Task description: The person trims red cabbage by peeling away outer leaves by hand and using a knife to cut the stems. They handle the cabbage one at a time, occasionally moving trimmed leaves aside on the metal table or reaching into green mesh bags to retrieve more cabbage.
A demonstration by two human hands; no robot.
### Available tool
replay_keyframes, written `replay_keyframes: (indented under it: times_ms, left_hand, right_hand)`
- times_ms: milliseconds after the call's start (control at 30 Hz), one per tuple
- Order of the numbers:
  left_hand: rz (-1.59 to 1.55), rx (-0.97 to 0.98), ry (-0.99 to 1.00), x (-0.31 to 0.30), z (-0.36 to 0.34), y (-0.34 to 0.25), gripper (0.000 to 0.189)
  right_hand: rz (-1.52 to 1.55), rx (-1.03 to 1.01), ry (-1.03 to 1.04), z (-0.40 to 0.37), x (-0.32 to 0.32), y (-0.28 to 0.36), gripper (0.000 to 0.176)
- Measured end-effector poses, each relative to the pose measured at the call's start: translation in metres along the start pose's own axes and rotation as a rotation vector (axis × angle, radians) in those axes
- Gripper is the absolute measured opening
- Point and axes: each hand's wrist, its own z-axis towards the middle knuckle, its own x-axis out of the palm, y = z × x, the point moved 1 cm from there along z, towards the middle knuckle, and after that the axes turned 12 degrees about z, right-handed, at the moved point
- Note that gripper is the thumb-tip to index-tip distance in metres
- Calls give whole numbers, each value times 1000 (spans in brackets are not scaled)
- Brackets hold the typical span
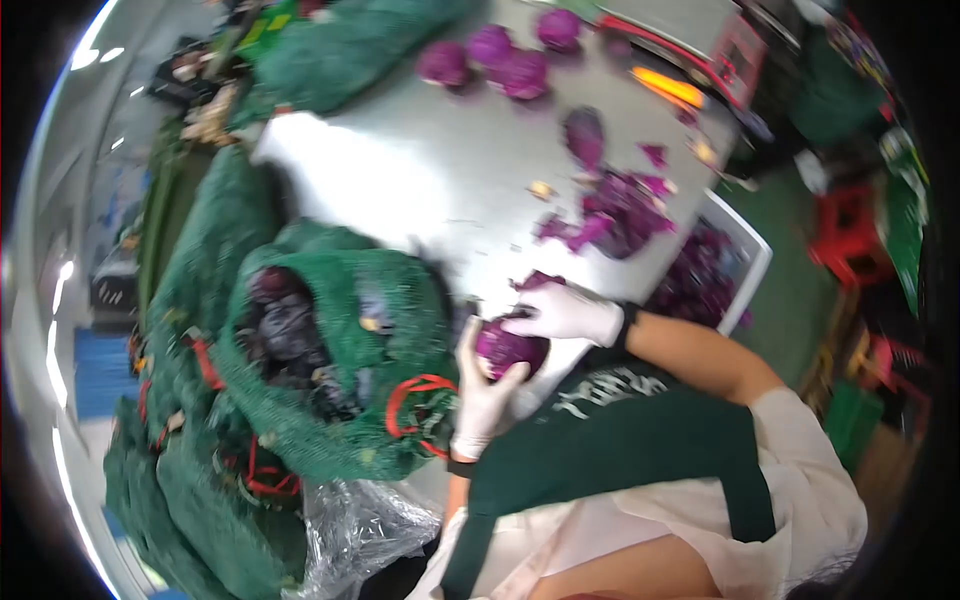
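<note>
A red cabbage (508, 350) is held close to my body at the near edge of the metal table. My left hand (482, 390), in a white glove, cups it from the left with thumb and fingers curled round it. From the other side my white-gloved right hand (568, 314) grips the top of the cabbage, fingertips pressed on its surface. A purple leaf piece (540, 281) shows just beyond the right hand's knuckles. Farther up the table lie loose cabbage leaves (625, 215) in a heap.
Several whole red cabbages (520, 72) sit at the far side, left of a red-edged scale (735, 60) and an orange-handled knife (670, 85). An opened green mesh sack (400, 290) of cabbages stands at left. A white-rimmed bin (752, 262) of purple leaves is at right.
</note>
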Motion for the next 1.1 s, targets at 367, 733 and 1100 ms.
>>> replay_keyframes:
  times_ms: [367,733,1100]
  left_hand:
    - [329,173,-22,-1,25,-7,81]
    - [405,417,226,23,59,-6,84]
    - [550,447,181,37,69,-12,69]
  right_hand:
    - [-271,-136,-257,-10,-20,-12,15]
    - [-350,-156,-214,-31,-46,24,48]
    - [-523,-348,-314,-39,-46,15,20]
